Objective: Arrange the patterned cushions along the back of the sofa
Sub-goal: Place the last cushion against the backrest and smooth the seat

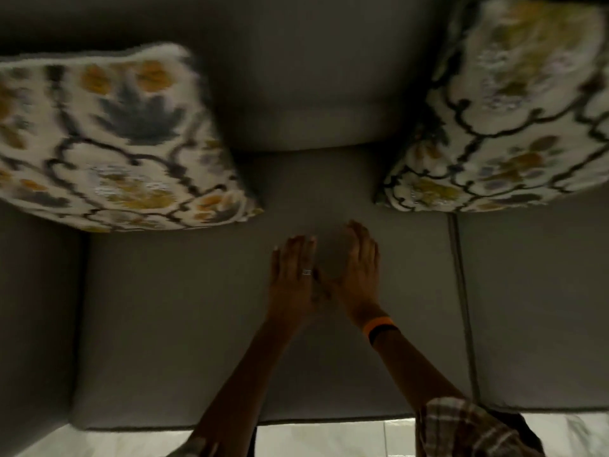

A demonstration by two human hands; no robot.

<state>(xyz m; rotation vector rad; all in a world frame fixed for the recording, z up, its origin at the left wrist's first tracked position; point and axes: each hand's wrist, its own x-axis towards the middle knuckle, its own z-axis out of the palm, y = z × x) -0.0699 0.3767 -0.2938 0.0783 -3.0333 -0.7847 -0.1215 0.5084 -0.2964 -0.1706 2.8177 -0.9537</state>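
Two patterned cushions, cream with grey and yellow flowers, lean against the back of a grey sofa (306,77). The left cushion (108,140) sits by the sofa's left arm. The right cushion (514,117) leans at the far right. Between them the grey back cushion is bare. My left hand (293,275) and my right hand (359,272) lie flat, palms down, side by side on the seat cushion (197,324) in front of that gap. Both hands hold nothing, and their thumbs touch. A ring is on my left hand and an orange band on my right wrist.
The sofa's left arm (36,324) runs down the left side. A seam (463,308) divides the seat from another seat cushion on the right. Pale tiled floor (319,437) shows below the sofa's front edge.
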